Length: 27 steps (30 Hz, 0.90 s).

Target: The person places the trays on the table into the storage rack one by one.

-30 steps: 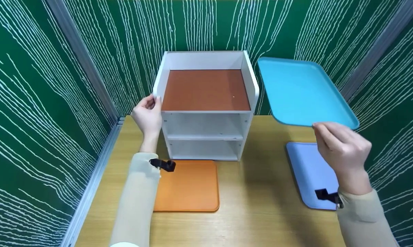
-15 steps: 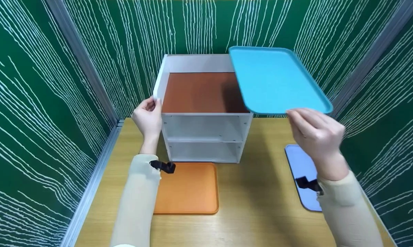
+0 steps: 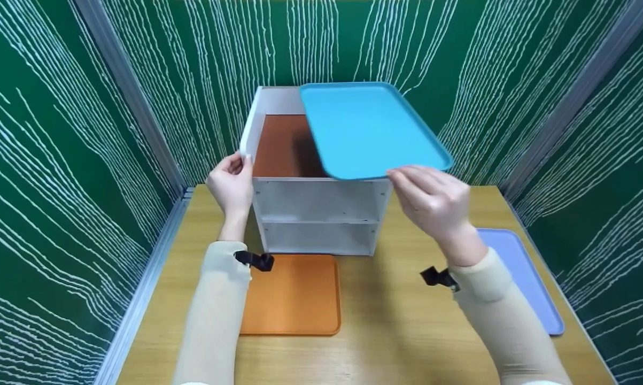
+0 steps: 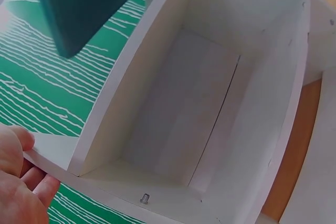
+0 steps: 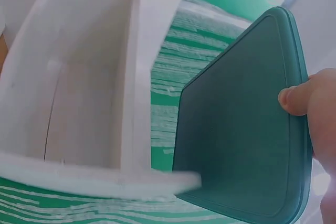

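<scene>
At upper centre, the right hand (image 3: pixel 433 200) aptly rim-pinches a probably light, stiff blue tray (image 3: pixel 372 128); the left hand (image 3: pixel 230 184) grips the cabinet (image 3: pixel 316 200).

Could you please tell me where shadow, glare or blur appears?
Head view: a shadow darkens part of the brown top of the white shelf unit, faint glare pales the table; right wrist view: the shelf unit's edges are blurred; left wrist view: the underside of the blue tray looks dark.
</scene>
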Available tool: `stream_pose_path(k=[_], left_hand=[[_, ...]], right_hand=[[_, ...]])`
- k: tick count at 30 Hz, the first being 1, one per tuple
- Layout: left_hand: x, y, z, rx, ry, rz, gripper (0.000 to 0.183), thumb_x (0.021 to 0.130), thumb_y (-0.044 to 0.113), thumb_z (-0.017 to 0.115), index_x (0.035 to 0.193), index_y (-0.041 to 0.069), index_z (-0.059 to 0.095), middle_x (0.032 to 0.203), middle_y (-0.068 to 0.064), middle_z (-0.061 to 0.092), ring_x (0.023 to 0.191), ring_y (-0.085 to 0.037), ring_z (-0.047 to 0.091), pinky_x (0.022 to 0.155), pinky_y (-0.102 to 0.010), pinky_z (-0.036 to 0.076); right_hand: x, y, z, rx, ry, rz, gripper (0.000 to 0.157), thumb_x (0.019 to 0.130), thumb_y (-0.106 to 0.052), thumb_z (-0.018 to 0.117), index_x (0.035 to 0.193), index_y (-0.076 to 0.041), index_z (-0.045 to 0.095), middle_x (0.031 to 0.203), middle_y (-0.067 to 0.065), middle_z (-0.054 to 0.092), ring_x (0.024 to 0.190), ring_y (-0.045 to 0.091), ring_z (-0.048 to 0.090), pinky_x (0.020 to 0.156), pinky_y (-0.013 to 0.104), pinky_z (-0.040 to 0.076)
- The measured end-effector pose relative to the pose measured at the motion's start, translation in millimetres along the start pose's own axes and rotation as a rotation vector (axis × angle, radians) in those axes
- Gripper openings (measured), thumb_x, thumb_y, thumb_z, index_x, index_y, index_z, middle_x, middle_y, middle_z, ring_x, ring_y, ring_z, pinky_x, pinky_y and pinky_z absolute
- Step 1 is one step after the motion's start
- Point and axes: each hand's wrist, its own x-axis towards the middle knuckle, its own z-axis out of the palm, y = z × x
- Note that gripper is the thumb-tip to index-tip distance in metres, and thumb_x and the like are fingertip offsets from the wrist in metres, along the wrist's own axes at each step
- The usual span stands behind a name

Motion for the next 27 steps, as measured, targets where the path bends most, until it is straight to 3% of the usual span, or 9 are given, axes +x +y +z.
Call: stream_pose_path(k=[8, 27], left_hand=[[4.2, 1.1, -0.9, -0.013, 0.012, 0.019, 0.023, 0.089, 0.017, 0.076, 0.105, 0.001, 0.075, 0.102, -0.011, 0.075, 0.091, -0.015, 0.072, 0.081, -0.023, 0.058], [0.5, 1.2, -3.2, 0.002, -0.030, -0.007, 0.023, 0.092, 0.022, 0.074, 0.108, 0.006, 0.075, 0.108, -0.008, 0.074, 0.097, -0.014, 0.071, 0.082, -0.023, 0.058]], right_hand=[[-3.3, -14.8, 32.2, 0.010, -0.112, -0.086, 0.013, 0.085, 0.001, 0.073, 0.093, -0.007, 0.079, 0.086, 0.006, 0.075, 0.071, 0.026, 0.072, 0.063, 0.041, 0.062], [-31.1, -31.4, 87.3, -0.033, -0.369, -0.011, 0.013, 0.093, -0.005, 0.067, 0.096, -0.008, 0.080, 0.089, 0.006, 0.076, 0.079, 0.023, 0.073, 0.072, 0.039, 0.062]])
